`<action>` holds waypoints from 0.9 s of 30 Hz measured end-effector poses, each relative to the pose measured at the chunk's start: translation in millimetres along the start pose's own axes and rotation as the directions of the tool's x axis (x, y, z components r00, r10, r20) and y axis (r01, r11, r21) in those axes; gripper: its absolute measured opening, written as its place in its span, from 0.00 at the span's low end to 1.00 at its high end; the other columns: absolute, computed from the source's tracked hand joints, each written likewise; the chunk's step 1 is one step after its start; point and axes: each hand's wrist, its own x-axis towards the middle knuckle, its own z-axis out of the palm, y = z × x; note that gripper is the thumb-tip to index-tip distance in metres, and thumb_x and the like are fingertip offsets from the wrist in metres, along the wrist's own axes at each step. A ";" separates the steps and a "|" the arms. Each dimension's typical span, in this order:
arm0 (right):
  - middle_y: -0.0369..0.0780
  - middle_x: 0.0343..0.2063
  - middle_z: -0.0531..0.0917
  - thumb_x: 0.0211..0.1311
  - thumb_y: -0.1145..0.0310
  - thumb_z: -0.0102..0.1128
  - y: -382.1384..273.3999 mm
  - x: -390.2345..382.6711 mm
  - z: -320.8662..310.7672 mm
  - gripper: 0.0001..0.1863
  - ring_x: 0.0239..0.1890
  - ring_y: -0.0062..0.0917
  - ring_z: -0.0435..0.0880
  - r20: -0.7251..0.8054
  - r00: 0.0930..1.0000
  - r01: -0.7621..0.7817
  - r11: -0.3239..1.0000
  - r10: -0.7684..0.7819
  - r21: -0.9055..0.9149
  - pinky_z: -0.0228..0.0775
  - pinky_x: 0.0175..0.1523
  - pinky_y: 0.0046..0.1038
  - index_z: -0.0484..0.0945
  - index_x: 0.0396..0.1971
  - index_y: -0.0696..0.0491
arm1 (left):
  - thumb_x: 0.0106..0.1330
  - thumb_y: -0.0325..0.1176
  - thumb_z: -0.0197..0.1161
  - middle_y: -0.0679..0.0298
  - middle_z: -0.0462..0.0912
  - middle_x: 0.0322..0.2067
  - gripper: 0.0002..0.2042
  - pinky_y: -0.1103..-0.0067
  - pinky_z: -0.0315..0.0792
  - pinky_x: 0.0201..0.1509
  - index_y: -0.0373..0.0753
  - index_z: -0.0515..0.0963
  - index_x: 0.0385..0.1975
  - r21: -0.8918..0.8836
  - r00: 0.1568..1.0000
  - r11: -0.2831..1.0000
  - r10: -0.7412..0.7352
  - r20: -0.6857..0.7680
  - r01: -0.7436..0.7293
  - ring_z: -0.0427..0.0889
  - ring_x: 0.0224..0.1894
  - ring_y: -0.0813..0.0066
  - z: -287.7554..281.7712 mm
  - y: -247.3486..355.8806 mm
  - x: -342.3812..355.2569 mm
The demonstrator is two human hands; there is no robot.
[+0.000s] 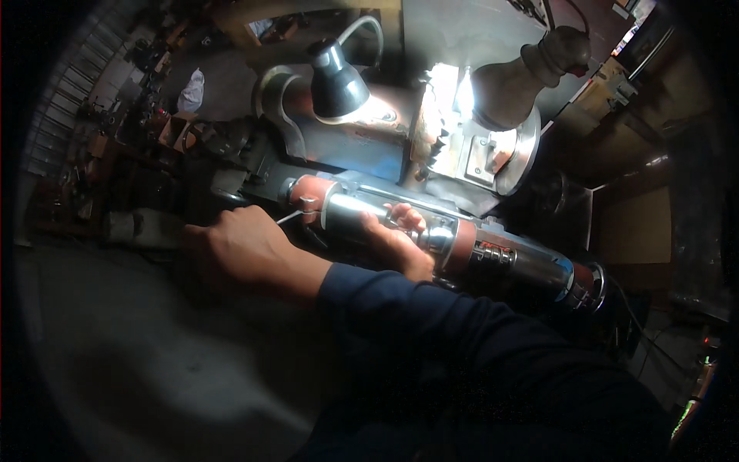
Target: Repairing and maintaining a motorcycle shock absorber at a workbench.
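My right hand [242, 246] is closed around the handle of a slim metal wrench [292, 217], reaching across to the left. The wrench's head is at a small clamp [307, 206] on a reddish-brown collar [312, 189] of a long horizontal spindle assembly. My left hand [396, 235], behind my right sleeve, wraps its fingers around the bright steel cylinder [346, 208] next to that collar. A second reddish-brown collar [462, 249] and a dark steel tube [539, 271] continue to the right.
Behind are a lit lamp [335, 88], a toothed saw blade [431, 115], a steel plate fixture [481, 158] and a dark machine head [512, 88]. Cluttered parts [177, 131] stand at the left, a cable [639, 323] hangs at the right. Grey floor [154, 339] shows at lower left.
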 end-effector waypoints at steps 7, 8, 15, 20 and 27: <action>0.44 0.18 0.79 0.58 0.52 0.54 12.4 -2.1 7.1 0.15 0.22 0.42 0.79 -0.032 0.973 0.229 0.971 -0.228 0.071 0.71 0.28 0.40 0.79 0.30 0.48 | 0.64 0.67 0.42 0.63 0.78 0.24 0.30 0.81 0.69 0.22 0.39 0.69 0.33 0.112 0.989 0.993 0.063 -0.133 -0.048 0.74 0.21 0.75 12.5 -4.7 -5.2; 0.45 0.20 0.79 0.57 0.52 0.54 12.2 1.6 3.5 0.15 0.24 0.43 0.79 0.051 0.968 0.242 0.966 -0.247 0.092 0.71 0.29 0.40 0.79 0.29 0.48 | 0.63 0.68 0.41 0.64 0.77 0.24 0.31 0.81 0.68 0.22 0.39 0.69 0.32 0.126 0.990 0.992 0.045 -0.137 -0.028 0.73 0.20 0.76 10.0 -5.8 -4.9; 0.48 0.26 0.82 0.57 0.61 0.51 0.7 -1.4 -14.5 0.18 0.32 0.44 0.82 0.144 0.966 0.173 0.949 -0.216 0.265 0.74 0.39 0.41 0.77 0.45 0.51 | 0.61 0.72 0.40 0.67 0.74 0.23 0.34 0.84 0.64 0.22 0.40 0.70 0.30 0.148 0.992 0.988 -0.018 -0.122 0.037 0.67 0.18 0.79 -2.2 -7.0 4.2; 0.46 0.19 0.80 0.50 0.66 0.54 -0.3 -10.8 -3.5 0.15 0.23 0.42 0.82 -0.113 0.984 0.153 0.978 -0.137 0.144 0.73 0.28 0.40 0.78 0.39 0.54 | 0.62 0.69 0.43 0.67 0.72 0.22 0.31 0.84 0.65 0.21 0.40 0.68 0.28 0.095 0.991 0.995 0.028 -0.131 -0.015 0.66 0.19 0.80 12.2 -1.6 -8.8; 0.44 0.15 0.79 0.47 0.66 0.56 5.9 -10.8 -7.1 0.16 0.20 0.40 0.81 -0.178 0.979 0.144 0.961 -0.103 0.237 0.71 0.24 0.38 0.78 0.38 0.54 | 0.66 0.63 0.43 0.67 0.67 0.20 0.26 0.82 0.63 0.20 0.41 0.64 0.34 0.032 0.998 0.999 0.008 -0.062 -0.006 0.63 0.16 0.80 9.8 0.1 -9.2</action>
